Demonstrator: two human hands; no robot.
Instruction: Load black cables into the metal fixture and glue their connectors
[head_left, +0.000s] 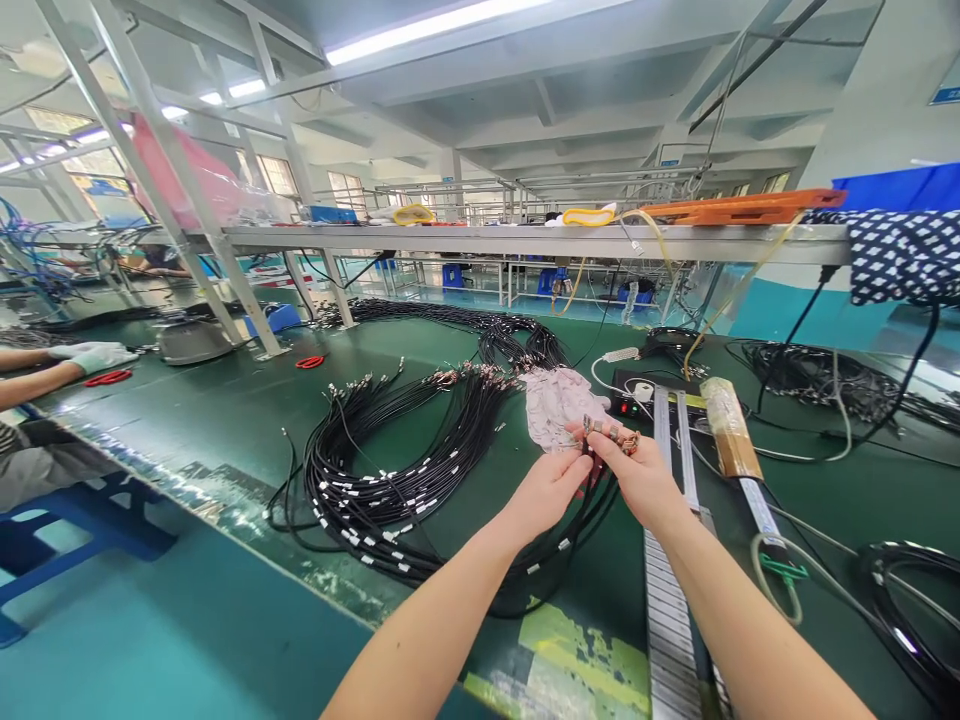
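Observation:
My left hand and my right hand meet over the green bench, fingers closed around a few black cables just below their ends. Metal connectors on those ends stick up above my fingers; their finer detail is too small to read. Right behind my hands lies a crumpled pale pink cloth. To the left rests a big coiled bundle of black cables with white labels, its connector ends gathered near the cloth.
A ridged metal rail runs beside my right forearm. Beyond it lie a tape-wrapped handle tool and another black cable coil. A raised shelf crosses the back. At far left is a co-worker's gloved hand near red-handled tools.

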